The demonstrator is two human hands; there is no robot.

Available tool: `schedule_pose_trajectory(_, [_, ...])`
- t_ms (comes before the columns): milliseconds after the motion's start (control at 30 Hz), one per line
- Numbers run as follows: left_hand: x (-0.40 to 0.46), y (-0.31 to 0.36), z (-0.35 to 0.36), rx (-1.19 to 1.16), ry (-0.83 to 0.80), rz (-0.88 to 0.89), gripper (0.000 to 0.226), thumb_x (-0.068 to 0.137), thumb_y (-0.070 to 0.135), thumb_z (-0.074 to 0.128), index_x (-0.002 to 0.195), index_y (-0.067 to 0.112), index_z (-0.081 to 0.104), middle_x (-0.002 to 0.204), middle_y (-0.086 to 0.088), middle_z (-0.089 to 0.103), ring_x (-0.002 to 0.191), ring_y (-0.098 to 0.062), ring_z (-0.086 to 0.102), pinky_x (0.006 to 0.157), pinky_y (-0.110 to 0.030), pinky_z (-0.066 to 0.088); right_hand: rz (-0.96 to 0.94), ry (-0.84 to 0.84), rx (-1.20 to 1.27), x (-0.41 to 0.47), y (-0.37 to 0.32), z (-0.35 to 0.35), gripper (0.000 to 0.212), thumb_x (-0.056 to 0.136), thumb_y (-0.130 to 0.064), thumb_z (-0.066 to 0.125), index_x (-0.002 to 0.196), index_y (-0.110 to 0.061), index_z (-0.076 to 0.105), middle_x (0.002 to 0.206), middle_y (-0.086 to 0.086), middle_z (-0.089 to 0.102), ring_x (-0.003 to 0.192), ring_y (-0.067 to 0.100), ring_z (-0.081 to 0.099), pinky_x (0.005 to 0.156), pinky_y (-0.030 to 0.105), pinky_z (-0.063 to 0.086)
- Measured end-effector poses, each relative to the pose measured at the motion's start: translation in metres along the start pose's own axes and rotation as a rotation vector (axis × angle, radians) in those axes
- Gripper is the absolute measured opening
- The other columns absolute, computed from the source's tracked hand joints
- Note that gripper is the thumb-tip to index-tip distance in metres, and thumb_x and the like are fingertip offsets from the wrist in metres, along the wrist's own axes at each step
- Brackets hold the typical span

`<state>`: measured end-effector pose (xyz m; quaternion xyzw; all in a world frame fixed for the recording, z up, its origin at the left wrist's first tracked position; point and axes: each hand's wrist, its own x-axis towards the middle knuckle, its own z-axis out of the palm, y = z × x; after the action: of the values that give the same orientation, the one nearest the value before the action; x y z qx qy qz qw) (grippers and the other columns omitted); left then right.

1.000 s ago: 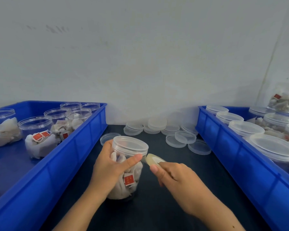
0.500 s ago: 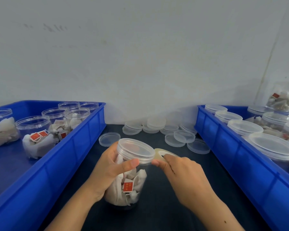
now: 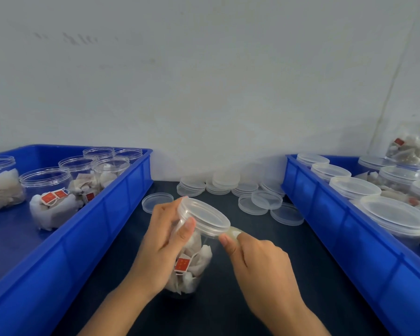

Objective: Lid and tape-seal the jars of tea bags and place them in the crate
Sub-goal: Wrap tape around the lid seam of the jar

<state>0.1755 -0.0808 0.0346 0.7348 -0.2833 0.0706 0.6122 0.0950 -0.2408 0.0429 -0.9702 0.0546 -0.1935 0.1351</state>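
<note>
A clear jar of tea bags (image 3: 190, 265) with a clear lid (image 3: 205, 217) on top tilts to the right over the dark table. My left hand (image 3: 165, 243) grips the jar just under the lid, thumb on the rim. My right hand (image 3: 255, 260) holds a small roll of clear tape (image 3: 233, 232) against the lid's right edge. The blue crate on the right (image 3: 344, 229) holds several lidded jars (image 3: 395, 218). The blue crate on the left (image 3: 87, 226) holds several open jars of tea bags (image 3: 50, 197).
Loose clear lids (image 3: 226, 181) lie in stacks and singly on the dark table (image 3: 301, 253) by the white wall. One lid (image 3: 157, 202) lies just behind my left hand. A lidded jar (image 3: 409, 147) stands stacked at the far right.
The jar has tilted further to the right in my left hand. My right hand has brought the tape roll up against the lid's edge.
</note>
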Motion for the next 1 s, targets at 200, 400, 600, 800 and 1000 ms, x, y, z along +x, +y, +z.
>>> schedule_pose_trajectory(200, [-0.003, 0.004, 0.007, 0.215, 0.077, 0.022, 0.074, 0.052, 0.088, 0.057, 0.117, 0.058, 0.039, 0.112, 0.038, 0.054, 0.107, 0.015, 0.052, 0.080, -0.011, 0.043, -0.067, 0.018, 0.107, -0.004, -0.003, 0.002, 0.044, 0.097, -0.054, 0.019, 0.066, -0.025, 0.027, 0.058, -0.004, 0.042, 0.054, 0.015, 0.038, 0.056, 0.032, 0.030])
schedule_pose_trajectory(400, [0.002, -0.003, 0.005, 0.103, 0.163, -0.035, 0.081, 0.043, 0.073, 0.075, 0.113, 0.045, 0.045, 0.108, 0.030, 0.059, 0.100, 0.006, 0.059, 0.081, -0.024, 0.050, -0.069, -0.092, 0.274, -0.001, -0.003, -0.003, 0.053, 0.093, -0.061, 0.024, 0.078, -0.016, 0.048, 0.059, -0.005, 0.044, 0.058, 0.016, 0.041, 0.058, 0.031, 0.034])
schedule_pose_trajectory(600, [0.007, -0.008, -0.007, -0.046, 0.113, -0.070, 0.078, 0.043, 0.057, 0.081, 0.112, 0.033, 0.051, 0.106, 0.024, 0.064, 0.100, 0.002, 0.063, 0.078, -0.021, 0.052, 0.011, -0.211, 0.263, 0.004, 0.008, -0.017, 0.075, 0.083, -0.076, 0.024, 0.069, -0.008, 0.051, 0.050, -0.003, 0.042, 0.046, 0.009, 0.036, 0.050, 0.023, 0.030])
schedule_pose_trajectory(800, [0.011, -0.009, -0.014, -0.194, -0.060, -0.138, 0.094, 0.037, 0.055, 0.088, 0.118, 0.025, 0.053, 0.106, 0.014, 0.070, 0.101, -0.003, 0.065, 0.075, -0.014, 0.053, -0.057, -0.100, 0.038, 0.008, 0.011, -0.020, 0.062, 0.081, -0.074, 0.011, 0.065, -0.019, 0.034, 0.056, -0.001, 0.040, 0.053, 0.014, 0.036, 0.051, 0.025, 0.028])
schedule_pose_trajectory(1000, [0.011, -0.006, -0.013, -0.232, -0.141, -0.171, 0.108, 0.028, 0.067, 0.087, 0.122, 0.026, 0.051, 0.111, 0.008, 0.069, 0.107, -0.009, 0.064, 0.079, -0.019, 0.054, -0.037, -0.079, -0.020, 0.009, 0.014, -0.020, 0.059, 0.081, -0.073, 0.009, 0.066, -0.021, 0.033, 0.059, -0.002, 0.041, 0.056, 0.013, 0.037, 0.055, 0.028, 0.032])
